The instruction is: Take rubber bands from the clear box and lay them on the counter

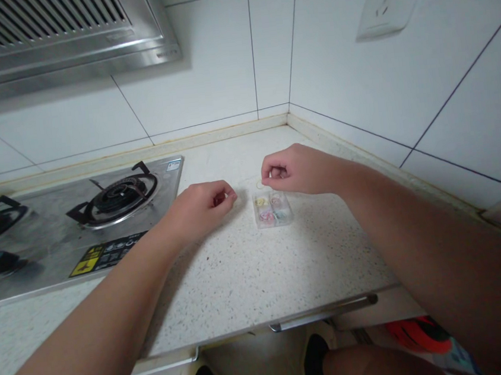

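Note:
A small clear plastic box (273,209) with coloured rings or bands in its compartments lies on the speckled worktop (241,272). My right hand (291,170) hovers just behind the box, fingers pinched on a thin pale ring or thread that is hard to make out. My left hand (205,203) rests on the worktop to the left of the box, curled closed with something small and reddish between the fingertips.
A steel gas hob (79,223) with two burners fills the left of the worktop. An extractor hood (55,35) hangs above it. White tiled walls meet at the corner; a socket (387,0) sits on the right wall. Drawer handles (324,312) run below the front edge.

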The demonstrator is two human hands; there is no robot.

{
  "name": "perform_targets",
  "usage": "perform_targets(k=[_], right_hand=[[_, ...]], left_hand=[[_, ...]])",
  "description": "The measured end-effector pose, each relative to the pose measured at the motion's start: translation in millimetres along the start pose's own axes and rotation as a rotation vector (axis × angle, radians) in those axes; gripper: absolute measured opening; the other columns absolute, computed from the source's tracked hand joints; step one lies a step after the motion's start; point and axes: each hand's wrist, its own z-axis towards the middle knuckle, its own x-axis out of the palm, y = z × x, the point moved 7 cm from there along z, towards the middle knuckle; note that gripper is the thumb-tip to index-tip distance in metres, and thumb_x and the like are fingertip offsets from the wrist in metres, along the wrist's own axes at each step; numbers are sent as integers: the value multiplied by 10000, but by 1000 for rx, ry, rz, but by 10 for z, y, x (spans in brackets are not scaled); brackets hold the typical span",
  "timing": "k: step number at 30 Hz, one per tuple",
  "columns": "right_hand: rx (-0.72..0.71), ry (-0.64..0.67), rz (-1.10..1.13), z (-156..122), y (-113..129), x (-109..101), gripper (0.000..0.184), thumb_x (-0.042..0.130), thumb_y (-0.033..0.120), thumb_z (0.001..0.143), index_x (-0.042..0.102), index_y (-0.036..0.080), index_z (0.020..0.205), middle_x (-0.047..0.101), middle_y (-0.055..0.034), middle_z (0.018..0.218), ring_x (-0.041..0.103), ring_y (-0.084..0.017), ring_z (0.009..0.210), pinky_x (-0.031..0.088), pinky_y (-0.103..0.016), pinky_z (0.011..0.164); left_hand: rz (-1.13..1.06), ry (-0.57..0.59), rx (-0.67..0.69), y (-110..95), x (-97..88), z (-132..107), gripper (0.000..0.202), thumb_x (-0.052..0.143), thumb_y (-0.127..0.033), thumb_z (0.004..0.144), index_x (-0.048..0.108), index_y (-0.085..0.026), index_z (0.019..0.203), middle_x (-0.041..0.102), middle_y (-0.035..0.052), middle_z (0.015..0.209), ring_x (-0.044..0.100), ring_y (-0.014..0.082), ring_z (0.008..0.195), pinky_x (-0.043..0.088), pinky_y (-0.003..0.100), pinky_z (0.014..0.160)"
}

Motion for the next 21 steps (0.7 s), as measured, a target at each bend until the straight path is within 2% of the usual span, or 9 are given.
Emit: perform_targets(k=[4, 11, 16, 21], right_hand=[[-18, 97, -49, 2, 63, 78, 101, 642, 240, 865, 725, 183, 862, 673, 9, 724, 537, -119, 621, 333, -273, 611], [-4, 213, -114, 1, 121, 186, 146, 645, 278, 886, 762, 190, 898, 693, -12, 740, 532, -132, 627, 324, -280, 619], [8, 193, -99, -3, 62, 145, 154, 628, 261, 877, 763, 199, 920, 683, -3, 721, 528, -135, 624, 313, -286, 614], [27, 133, -55, 7, -41, 87, 146, 606, 259, 877, 735, 190, 861, 643, 13, 700, 512, -127, 622, 324, -287, 618]], left_hand=[[9, 26, -3, 34, 28, 13, 322, 518, -441, 981, 721, -201, 915, 668, 15, 737, 546, 142, 644, 336, 278, 613], [-30, 28, 8, 78, 47, 25, 309, 544, -429, 968, 730, -191, 903, 669, 22, 731, 534, 141, 645, 321, 281, 612], [17, 35, -11, 83, 30, 22, 327, 519, -442, 975, 729, -198, 914, 680, 27, 741, 553, 151, 656, 345, 287, 622], [167, -45, -76, 160, -204, 27, 318, 513, -435, 970, 733, -206, 972, 734, 54, 852, 591, 169, 703, 371, 292, 641]])
